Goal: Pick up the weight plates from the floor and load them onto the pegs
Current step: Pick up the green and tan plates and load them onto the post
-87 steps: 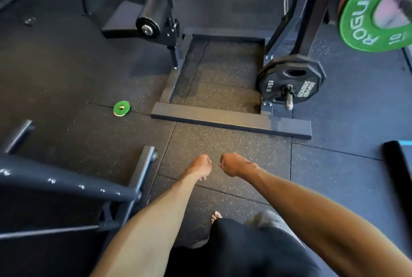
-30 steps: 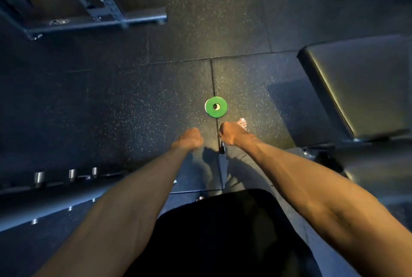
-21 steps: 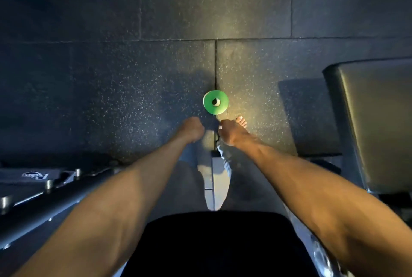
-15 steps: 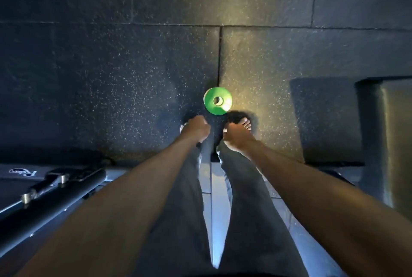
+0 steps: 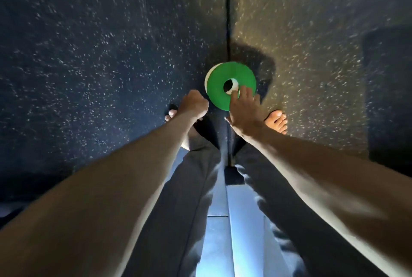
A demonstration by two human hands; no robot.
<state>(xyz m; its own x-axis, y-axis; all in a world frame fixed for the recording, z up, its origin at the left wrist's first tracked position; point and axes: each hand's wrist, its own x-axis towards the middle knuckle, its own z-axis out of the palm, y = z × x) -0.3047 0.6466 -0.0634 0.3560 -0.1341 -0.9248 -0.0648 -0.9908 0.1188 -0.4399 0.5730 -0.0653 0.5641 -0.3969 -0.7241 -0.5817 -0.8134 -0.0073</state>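
A small green weight plate (image 5: 219, 85) with a pale edge and a round centre hole lies flat on the dark speckled rubber floor, just ahead of my feet. My right hand (image 5: 244, 111) reaches down over its near right part, fingers stretched out, fingertips at the hole's rim. Whether they press on the plate or hover just above it is unclear. My left hand (image 5: 193, 104) is curled into a fist just left of the plate and holds nothing. No pegs are in view.
My bare right foot (image 5: 276, 121) stands right of the plate, and my left foot's toes (image 5: 170, 116) show behind my left wrist. A floor-tile seam (image 5: 227, 20) runs straight ahead under the plate. A dark bench shape (image 5: 388, 98) fills the right edge.
I have bent down, so the plate looks much larger and closer. My right hand has uncurled and reached forward onto the plate. My left hand stays curled beside it.
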